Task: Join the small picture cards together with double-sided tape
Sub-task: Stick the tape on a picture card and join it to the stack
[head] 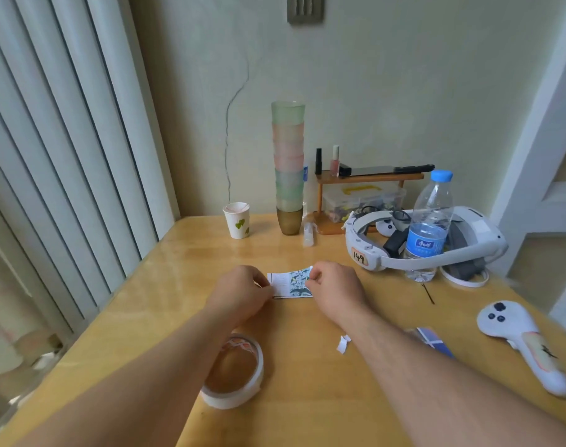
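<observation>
Both hands worked at mid-desk over the small blue-and-white floral picture cards [291, 283], which lay flat on the glossy yellow wooden desk [307, 398]. The left hand [243, 293] had its grip closed on the cards' left edge, fingers curled and pinching it. The right hand [335, 290] pinched the upper right corner, thumb and forefinger closed on the paper. The number of cards stacked could not be told; a thin edge showed along the bottom.

The white roll of double-sided tape [233, 371] lay flat on the desk near the person, partly under the left forearm. A small torn white paper scrap [343, 343] lay just beside the right forearm.

Farther back stood a white paper cup with green leaves [237, 220] and a tall stack of pastel plastic cups [288, 166]. To the right: a clear water bottle with a blue cap [428, 227], touching a white headset [436, 243], and a white handheld controller [523, 343] near the desk's right edge.
</observation>
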A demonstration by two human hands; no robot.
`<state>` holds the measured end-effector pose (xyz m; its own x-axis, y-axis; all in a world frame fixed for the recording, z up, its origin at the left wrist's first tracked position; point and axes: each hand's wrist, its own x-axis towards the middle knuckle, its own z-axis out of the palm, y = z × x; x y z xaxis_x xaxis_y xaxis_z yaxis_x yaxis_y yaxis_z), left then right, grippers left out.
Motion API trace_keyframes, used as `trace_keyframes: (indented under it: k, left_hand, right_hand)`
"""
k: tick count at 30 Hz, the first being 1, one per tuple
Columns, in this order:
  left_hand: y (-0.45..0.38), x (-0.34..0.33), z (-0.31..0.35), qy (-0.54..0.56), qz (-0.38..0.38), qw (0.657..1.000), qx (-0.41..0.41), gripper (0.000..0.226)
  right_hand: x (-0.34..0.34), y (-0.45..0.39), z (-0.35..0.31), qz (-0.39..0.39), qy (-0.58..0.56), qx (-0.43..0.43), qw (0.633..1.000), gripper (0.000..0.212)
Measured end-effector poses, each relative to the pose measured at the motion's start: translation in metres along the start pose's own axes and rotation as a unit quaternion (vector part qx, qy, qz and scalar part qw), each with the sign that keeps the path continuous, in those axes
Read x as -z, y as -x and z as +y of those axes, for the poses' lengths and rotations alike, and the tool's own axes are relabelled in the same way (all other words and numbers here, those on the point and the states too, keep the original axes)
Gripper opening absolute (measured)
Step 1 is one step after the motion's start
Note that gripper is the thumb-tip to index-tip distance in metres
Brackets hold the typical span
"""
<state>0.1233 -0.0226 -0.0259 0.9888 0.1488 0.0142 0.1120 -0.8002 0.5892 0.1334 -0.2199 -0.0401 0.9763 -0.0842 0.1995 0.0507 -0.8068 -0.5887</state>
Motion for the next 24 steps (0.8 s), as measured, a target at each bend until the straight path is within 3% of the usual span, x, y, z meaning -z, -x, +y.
trace_keyframes:
  k: [8,11,15,19,24]
  left_hand:
    - [0.004,-0.003,0.003,-0.043,-0.018,0.999,-0.025,0.011]
    - [0.012,0.007,0.007,-0.042,-0.041,0.997,-0.041,0.021]
    - [0.045,0.041,0.000,0.037,-0.093,0.992,-0.084,0.020]
    - [0.082,0.066,-0.020,0.000,-0.122,0.983,-0.137,0.014]
    - [0.117,0.075,-0.030,-0.132,-0.210,0.953,-0.176,0.060]
  right_hand:
    - [-0.003,-0.001,-0.003,-0.042,0.112,0.044,0.992,0.030]
    - [0.016,0.007,-0.004,-0.035,0.055,0.021,0.998,0.030]
    - [0.058,0.030,0.005,0.084,-0.075,-0.027,0.993,0.025]
    - [0.071,0.082,0.006,0.048,-0.139,-0.036,0.988,0.022]
    - [0.056,0.122,0.002,-0.001,-0.173,-0.010,0.985,0.017]
